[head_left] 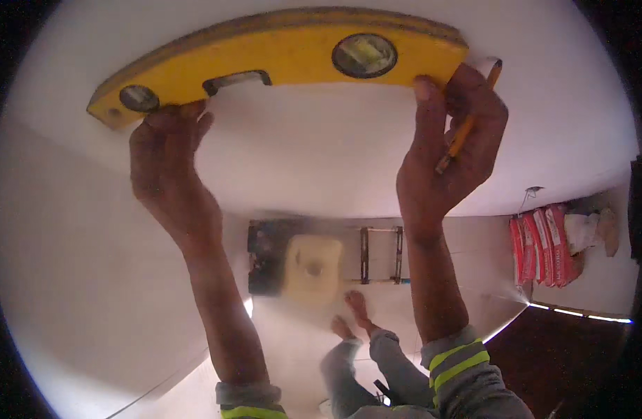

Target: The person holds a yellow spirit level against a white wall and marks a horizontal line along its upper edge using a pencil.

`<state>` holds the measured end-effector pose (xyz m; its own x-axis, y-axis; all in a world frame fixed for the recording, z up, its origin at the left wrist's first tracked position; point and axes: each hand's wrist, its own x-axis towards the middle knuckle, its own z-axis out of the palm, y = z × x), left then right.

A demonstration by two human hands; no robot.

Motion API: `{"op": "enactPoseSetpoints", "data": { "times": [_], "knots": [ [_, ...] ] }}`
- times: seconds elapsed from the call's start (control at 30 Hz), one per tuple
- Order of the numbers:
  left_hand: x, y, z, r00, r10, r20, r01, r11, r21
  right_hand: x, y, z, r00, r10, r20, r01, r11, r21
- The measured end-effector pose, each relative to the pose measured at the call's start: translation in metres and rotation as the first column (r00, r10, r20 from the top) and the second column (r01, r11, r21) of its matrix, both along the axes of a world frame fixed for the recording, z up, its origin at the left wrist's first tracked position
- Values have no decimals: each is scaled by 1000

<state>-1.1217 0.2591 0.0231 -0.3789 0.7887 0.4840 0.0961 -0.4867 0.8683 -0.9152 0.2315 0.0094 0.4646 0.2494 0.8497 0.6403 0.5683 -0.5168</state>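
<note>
A long yellow spirit level (300, 59) lies along the pale wall (314, 153) in front of me, its left end slightly lower in the picture. My left hand (171, 143) grips its lower edge near the left end, below a round vial. At the right end, my right hand (457, 133) pinches the level's lower corner between thumb and fingers. A pencil (464, 133) is also tucked in the right hand, slanting up past the fingers. The liquid in the vials is too blurred to read.
Below, a cream plastic stool or container (312, 269) stands beside a dark object (264, 258) and a small ladder-like frame (382, 255). Red and white sacks (544, 244) are stacked at the right. A dark brown surface (558, 363) fills the lower right. My bare feet are on the floor.
</note>
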Motion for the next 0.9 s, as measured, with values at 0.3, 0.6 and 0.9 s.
{"op": "enactPoseSetpoints", "data": {
  "times": [0.3,0.6,0.9],
  "knots": [
    [-19,13,-5,866,-326,380,340,940,33,-11,5,4,999,-52,-5,52,999,11],
    [-30,24,-7,818,-423,391,417,903,102,-14,12,11,999,-35,5,34,996,84],
    [-24,26,-2,807,-424,411,433,898,76,-7,11,9,998,-40,38,37,997,65]
  ]
}}
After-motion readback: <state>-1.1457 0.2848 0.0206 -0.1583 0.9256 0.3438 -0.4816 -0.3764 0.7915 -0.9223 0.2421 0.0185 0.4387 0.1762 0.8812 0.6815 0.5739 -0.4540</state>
